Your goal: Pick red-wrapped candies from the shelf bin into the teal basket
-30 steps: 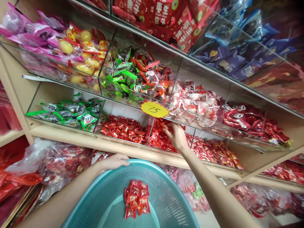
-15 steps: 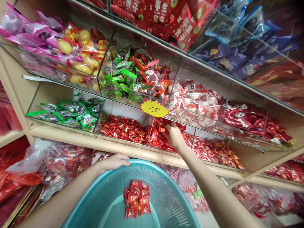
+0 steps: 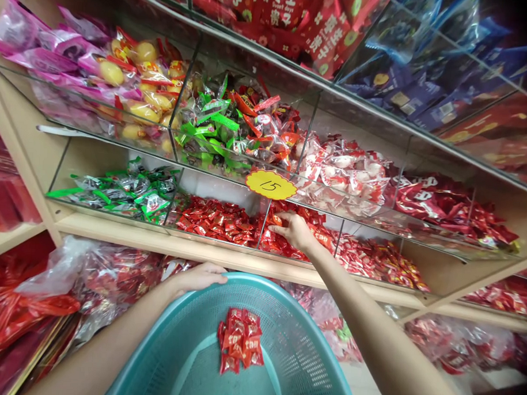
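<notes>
My left hand (image 3: 205,276) is closed over the far left rim of a teal plastic basket (image 3: 155,338), its thumb hidden. Inside the basket lies a small pile of red wrapped candies (image 3: 240,342). My right hand (image 3: 294,232) reaches into a lower-shelf compartment of red wrapped candies (image 3: 318,237). Its fingers are bent with the thumb opposite, and a bit of red wrapper shows between them. How many pieces it grips I cannot make out. Above that hand hangs a yellow price tag (image 3: 271,184) marked 15.
Clear dividers part the compartments. Green-wrapped sweets (image 3: 153,202) fill the lower left one. On the shelf above are pink packets (image 3: 47,57) and white-and-red sweets (image 3: 344,171); its clear front edge overhangs my right hand. Bagged goods (image 3: 114,273) sit beneath the wooden ledge (image 3: 115,232).
My right hand has drawn slightly back and down among the red candies, with its fingers more in sight. My left hand stays on the basket rim. The view has shifted a little.
</notes>
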Demonstrator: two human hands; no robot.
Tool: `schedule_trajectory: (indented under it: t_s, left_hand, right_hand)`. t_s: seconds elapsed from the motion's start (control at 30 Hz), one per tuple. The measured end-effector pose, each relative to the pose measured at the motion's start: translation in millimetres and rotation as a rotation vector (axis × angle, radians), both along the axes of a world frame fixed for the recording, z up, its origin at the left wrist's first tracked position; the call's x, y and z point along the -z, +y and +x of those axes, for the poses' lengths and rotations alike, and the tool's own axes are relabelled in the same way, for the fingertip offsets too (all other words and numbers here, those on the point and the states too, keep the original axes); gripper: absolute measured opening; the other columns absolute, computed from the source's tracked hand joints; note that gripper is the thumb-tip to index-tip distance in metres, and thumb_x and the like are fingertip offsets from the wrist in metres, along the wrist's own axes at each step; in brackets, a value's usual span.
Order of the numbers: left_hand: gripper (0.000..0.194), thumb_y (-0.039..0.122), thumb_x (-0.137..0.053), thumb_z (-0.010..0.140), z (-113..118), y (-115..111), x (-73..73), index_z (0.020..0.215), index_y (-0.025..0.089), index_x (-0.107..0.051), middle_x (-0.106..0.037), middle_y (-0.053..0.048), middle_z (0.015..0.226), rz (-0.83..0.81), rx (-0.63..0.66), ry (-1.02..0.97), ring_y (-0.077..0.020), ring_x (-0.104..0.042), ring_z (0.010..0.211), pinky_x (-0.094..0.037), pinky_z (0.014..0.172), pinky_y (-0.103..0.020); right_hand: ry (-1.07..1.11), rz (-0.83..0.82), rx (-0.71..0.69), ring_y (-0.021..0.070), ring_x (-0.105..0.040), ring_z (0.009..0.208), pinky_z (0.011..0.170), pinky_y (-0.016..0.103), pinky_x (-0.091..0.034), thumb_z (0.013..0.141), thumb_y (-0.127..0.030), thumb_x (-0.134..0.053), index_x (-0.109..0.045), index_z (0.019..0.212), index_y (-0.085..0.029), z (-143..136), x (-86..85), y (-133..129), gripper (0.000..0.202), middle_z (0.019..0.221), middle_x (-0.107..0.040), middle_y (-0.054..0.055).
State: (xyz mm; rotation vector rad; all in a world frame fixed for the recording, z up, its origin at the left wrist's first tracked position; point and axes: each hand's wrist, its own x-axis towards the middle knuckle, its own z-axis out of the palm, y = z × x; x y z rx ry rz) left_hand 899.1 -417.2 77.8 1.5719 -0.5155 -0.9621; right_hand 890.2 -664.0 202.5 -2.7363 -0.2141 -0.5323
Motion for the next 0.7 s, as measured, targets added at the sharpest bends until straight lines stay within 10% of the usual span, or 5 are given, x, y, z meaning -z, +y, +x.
schedule_trajectory:
  t_s: [0.7]
  left_hand:
    - [0.036, 0.038, -0.058, 0.065, -1, 0, -4.7, 0.088, 0.010, -0.061, -0.063, -0.006, 0.088, 0.045, 0.002, -0.043, -0.0163, -0.055, 0.077, -0.041, 0.072, -0.025]
  right_hand:
    - [-0.027, -0.123, 0.016, 0.0124, -0.043, 0.062, 0.060, 0.023, -0.033, 0.073, -0.032, -0.056, -0.059, 0.077, -0.012, -18, -20.7, 5, 0.020, 0.067, -0.050, 0.002]
